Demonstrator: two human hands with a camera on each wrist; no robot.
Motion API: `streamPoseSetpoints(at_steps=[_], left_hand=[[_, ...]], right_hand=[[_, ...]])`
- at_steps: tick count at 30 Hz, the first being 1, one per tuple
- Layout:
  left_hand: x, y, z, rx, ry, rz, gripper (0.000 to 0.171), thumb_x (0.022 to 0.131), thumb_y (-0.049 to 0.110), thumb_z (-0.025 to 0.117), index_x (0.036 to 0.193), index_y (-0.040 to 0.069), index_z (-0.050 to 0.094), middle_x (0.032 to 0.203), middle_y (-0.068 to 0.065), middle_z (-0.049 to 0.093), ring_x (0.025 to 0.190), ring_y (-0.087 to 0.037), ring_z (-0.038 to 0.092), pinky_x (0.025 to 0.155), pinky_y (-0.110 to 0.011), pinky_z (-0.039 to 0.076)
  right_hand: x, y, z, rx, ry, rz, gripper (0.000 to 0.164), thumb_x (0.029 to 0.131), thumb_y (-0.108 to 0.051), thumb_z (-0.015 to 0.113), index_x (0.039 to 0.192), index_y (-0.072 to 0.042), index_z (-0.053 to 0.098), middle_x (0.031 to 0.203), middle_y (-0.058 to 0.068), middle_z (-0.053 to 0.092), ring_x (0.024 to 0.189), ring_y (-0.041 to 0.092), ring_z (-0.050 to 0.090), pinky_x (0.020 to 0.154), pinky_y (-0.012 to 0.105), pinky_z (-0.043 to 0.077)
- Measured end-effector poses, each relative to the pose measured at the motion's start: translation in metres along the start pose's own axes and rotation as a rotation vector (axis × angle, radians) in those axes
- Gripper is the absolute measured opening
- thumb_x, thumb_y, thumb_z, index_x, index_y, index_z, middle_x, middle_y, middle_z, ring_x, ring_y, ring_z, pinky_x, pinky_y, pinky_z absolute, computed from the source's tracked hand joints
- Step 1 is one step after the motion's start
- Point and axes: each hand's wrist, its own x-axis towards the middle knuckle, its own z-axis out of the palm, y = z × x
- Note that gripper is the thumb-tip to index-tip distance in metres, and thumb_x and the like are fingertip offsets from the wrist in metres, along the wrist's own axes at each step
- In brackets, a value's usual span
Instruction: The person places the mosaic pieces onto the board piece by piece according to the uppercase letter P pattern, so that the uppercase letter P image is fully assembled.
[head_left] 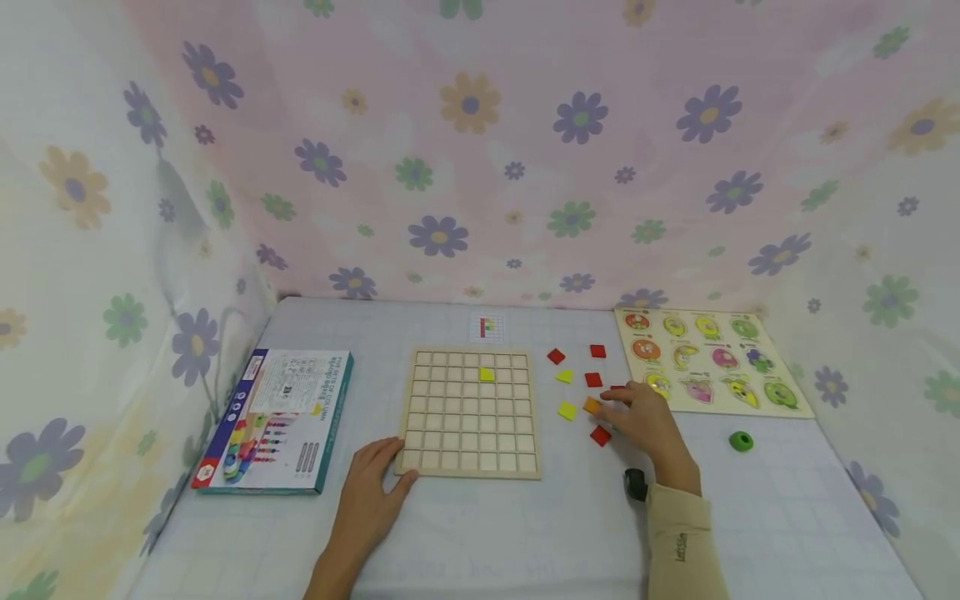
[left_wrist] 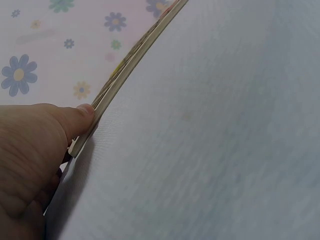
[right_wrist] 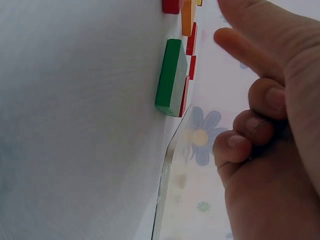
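Orange and flat, the small square tile [head_left: 591, 405] lies on the table [head_left: 480, 542] just left of the right hand's [head_left: 641, 421] thumb and forefinger, turned askew to the board [head_left: 471, 406] farther left. Being square, it has no long axis to follow. The right hand is the nearer one and holds nothing: thumb and forefinger reach out above the tile, the other three fingers tucked. Close about it lie red tiles [head_left: 593, 380], two yellow tiles [head_left: 567, 410] and a green tile [right_wrist: 170, 75]. The left hand [head_left: 372, 487] grips the board's near left corner, thumb on the near edge, fingers along the left. Of the board's cells, one in the second row from the far side carries a yellow square [head_left: 487, 375]. Beyond the board lies a card [head_left: 487, 331]; to the left a closed box [head_left: 288, 450], contents hidden, with a sheet [head_left: 288, 383] on top. At right are a fruit board [head_left: 704, 367], its pieces seated, and a green bead [head_left: 741, 441].
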Motion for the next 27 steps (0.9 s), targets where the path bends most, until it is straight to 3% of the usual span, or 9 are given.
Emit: streamPoseSetpoints(at_steps=[3,11,17,21,27], left_hand=[[0.0,-0.001,0.0,-0.003,0.003,0.009,0.057,0.09,0.031,0.079,0.14,0.012,0.06,0.145,-0.006,0.055,0.142,-0.028,0.045,0.12,-0.049,0.043],[0.0,0.0,0.0,-0.007,0.008,0.019,0.057,0.09,0.031,0.079,0.14,0.011,0.061,0.144,-0.007,0.056,0.141,-0.028,0.045,0.12,-0.05,0.043],[-0.003,-0.001,0.002,-0.002,0.012,0.03,0.056,0.089,0.03,0.08,0.139,0.011,0.061,0.143,-0.008,0.057,0.14,-0.029,0.047,0.119,-0.05,0.044],[-0.002,-0.002,0.002,0.009,0.033,0.048,0.056,0.089,0.029,0.08,0.139,0.011,0.061,0.142,-0.007,0.057,0.139,-0.029,0.047,0.118,-0.05,0.045],[-0.001,-0.002,0.0,-0.01,0.015,0.023,0.056,0.09,0.032,0.079,0.14,0.012,0.061,0.144,-0.006,0.056,0.141,-0.028,0.046,0.12,-0.049,0.043]], right_hand=[[0.001,0.0,0.001,-0.004,-0.026,0.013,0.045,0.09,-0.036,0.076,0.126,-0.011,0.072,0.145,0.027,0.052,0.14,0.049,0.038,0.112,0.068,0.042],[0.006,-0.001,0.006,-0.07,-0.012,-0.038,0.041,0.09,-0.033,0.077,0.122,-0.008,0.074,0.132,0.023,0.063,0.128,0.046,0.05,0.108,0.066,0.047],[0.007,0.0,0.009,-0.093,-0.04,-0.039,0.035,0.09,-0.031,0.077,0.116,-0.007,0.076,0.119,0.018,0.068,0.112,0.036,0.059,0.099,0.058,0.055],[0.01,-0.003,0.009,-0.094,-0.053,-0.044,0.032,0.089,-0.029,0.076,0.112,-0.007,0.076,0.11,0.012,0.068,0.101,0.03,0.059,0.09,0.047,0.058],[0.013,-0.008,0.007,-0.091,-0.064,-0.023,0.031,0.087,-0.027,0.076,0.109,-0.006,0.076,0.1,0.008,0.065,0.091,0.024,0.055,0.071,0.03,0.048]])
